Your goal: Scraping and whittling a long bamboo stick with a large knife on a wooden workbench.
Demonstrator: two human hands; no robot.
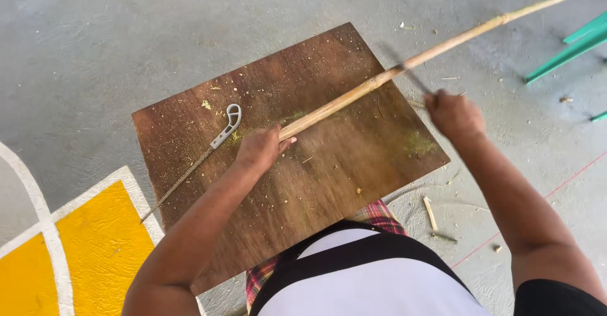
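bamboo pole (pixel 442 47) is pinned at its near end on the brown board (pixel 329 183), mid-frame, by the clenched left hand (pixel 262 146), steadying it. a blurred blade (pixel 404 72) is gripped in the right hand (pixel 454 114) against the pole. saw (pixel 208 148) lies released, left of centre.

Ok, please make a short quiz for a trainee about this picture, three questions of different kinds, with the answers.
1. True or false: the left hand presses the bamboo stick onto the wooden board.
2. What lies on the board left of that hand: A a saw, B a hammer, C a cup?
3. What does the right hand hold against the stick?

Key: 1 true. 2 A. 3 A blurred dark blade, kind unclear.
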